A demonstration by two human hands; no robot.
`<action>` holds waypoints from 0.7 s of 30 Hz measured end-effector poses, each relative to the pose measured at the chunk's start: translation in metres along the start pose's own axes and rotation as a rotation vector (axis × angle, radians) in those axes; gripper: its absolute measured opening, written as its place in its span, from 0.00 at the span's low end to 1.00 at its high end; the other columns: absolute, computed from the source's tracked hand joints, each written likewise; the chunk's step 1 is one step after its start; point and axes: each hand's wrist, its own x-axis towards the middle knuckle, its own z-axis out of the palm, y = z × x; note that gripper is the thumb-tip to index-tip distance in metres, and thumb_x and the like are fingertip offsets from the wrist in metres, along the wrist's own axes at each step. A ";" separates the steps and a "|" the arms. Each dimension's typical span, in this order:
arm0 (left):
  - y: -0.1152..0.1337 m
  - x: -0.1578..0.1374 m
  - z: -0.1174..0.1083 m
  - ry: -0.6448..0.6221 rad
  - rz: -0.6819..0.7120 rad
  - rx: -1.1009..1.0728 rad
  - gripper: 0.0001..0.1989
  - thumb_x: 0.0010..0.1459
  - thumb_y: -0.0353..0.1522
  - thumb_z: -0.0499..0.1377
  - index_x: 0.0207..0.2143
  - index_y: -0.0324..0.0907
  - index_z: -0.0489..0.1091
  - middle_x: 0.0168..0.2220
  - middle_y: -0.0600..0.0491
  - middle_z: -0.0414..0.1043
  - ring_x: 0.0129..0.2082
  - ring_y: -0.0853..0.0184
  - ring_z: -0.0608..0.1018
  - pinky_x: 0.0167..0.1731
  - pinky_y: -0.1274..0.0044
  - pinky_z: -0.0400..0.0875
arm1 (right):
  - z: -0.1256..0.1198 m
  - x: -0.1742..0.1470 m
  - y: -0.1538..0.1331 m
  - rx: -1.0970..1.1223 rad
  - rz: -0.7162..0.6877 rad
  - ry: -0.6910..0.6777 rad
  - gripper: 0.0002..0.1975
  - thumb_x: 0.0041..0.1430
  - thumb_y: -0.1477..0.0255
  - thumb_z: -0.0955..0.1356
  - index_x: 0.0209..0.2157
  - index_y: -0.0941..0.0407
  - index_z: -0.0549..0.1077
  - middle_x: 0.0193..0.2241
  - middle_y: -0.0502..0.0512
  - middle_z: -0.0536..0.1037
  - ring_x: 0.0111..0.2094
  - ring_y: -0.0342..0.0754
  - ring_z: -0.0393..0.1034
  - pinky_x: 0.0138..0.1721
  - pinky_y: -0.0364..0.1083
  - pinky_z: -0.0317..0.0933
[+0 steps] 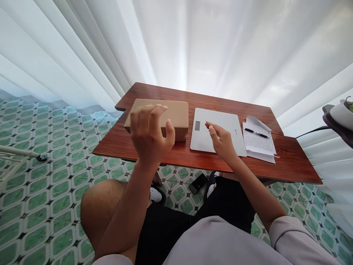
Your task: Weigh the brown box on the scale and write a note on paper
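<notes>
Cardboard box [162, 116], plain and closed, lying flat on the wooden table [275, 154], directly under and ahead of the left hand [150, 134]. Left hand raised over the box's near edge, fingers curled and spread, thumb toward the right near corner, loosely cupped and holding nothing; whether the fingertips touched the lid could not be told from this angle. Just to the right of the box, under the right hand [220, 141], a flat white scale [234, 125] with a small grey display window on its left side. Right hand open, fingers extended and slightly bent, resting on or hovering just above the scale's near half, gripping nothing. Beyond the right hand, further to the right, a stack of printed papers [259, 145] with a black pen [256, 133] lying across the top sheet. Below the table edge, between the knees, a dark phone [198, 183] on the green tiled floor [41, 206]. White curtain [176, 48] behind everything. Judged from the spread fingers, a grip across the box's short width, thumb on the near face and fingers on the far face, seemed the surest way to take it; keeping the box level and the right hand off the scale's surface seemed wise, given how closely box and scale sat side by side.
</notes>
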 end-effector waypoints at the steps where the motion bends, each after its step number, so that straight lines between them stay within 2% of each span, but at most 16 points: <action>1: 0.006 -0.001 0.002 0.013 0.054 -0.007 0.18 0.59 0.29 0.58 0.52 0.42 0.68 0.48 0.43 0.75 0.51 0.52 0.75 0.53 0.60 0.67 | -0.008 -0.002 0.002 -0.027 -0.008 0.009 0.25 0.72 0.56 0.59 0.55 0.54 0.78 0.54 0.58 0.81 0.57 0.54 0.75 0.60 0.56 0.68; 6: 0.039 -0.007 0.009 0.002 0.254 -0.100 0.16 0.57 0.28 0.59 0.49 0.40 0.68 0.43 0.46 0.76 0.43 0.56 0.76 0.46 0.66 0.70 | -0.047 -0.013 0.017 -0.162 0.034 0.002 0.21 0.71 0.60 0.60 0.50 0.54 0.79 0.49 0.58 0.83 0.49 0.54 0.77 0.50 0.54 0.70; 11: 0.077 -0.024 0.019 -0.151 0.394 -0.209 0.16 0.57 0.26 0.59 0.49 0.38 0.68 0.43 0.45 0.77 0.42 0.57 0.75 0.43 0.67 0.70 | -0.089 -0.028 0.043 -0.273 0.108 0.011 0.19 0.70 0.62 0.60 0.42 0.55 0.80 0.42 0.57 0.84 0.42 0.53 0.77 0.39 0.50 0.67; 18: 0.123 -0.062 0.035 -0.388 0.556 -0.319 0.17 0.58 0.25 0.58 0.51 0.36 0.69 0.43 0.47 0.77 0.41 0.60 0.75 0.40 0.69 0.69 | -0.144 -0.052 0.090 -0.473 0.233 0.076 0.19 0.68 0.64 0.60 0.37 0.55 0.80 0.37 0.59 0.84 0.40 0.56 0.77 0.42 0.51 0.65; 21: 0.138 -0.077 0.045 -0.492 0.612 -0.347 0.18 0.60 0.27 0.57 0.53 0.36 0.70 0.47 0.46 0.77 0.43 0.60 0.75 0.43 0.69 0.70 | -0.158 -0.064 0.104 -0.506 0.293 0.066 0.19 0.68 0.63 0.60 0.37 0.55 0.80 0.38 0.60 0.84 0.40 0.57 0.76 0.42 0.52 0.65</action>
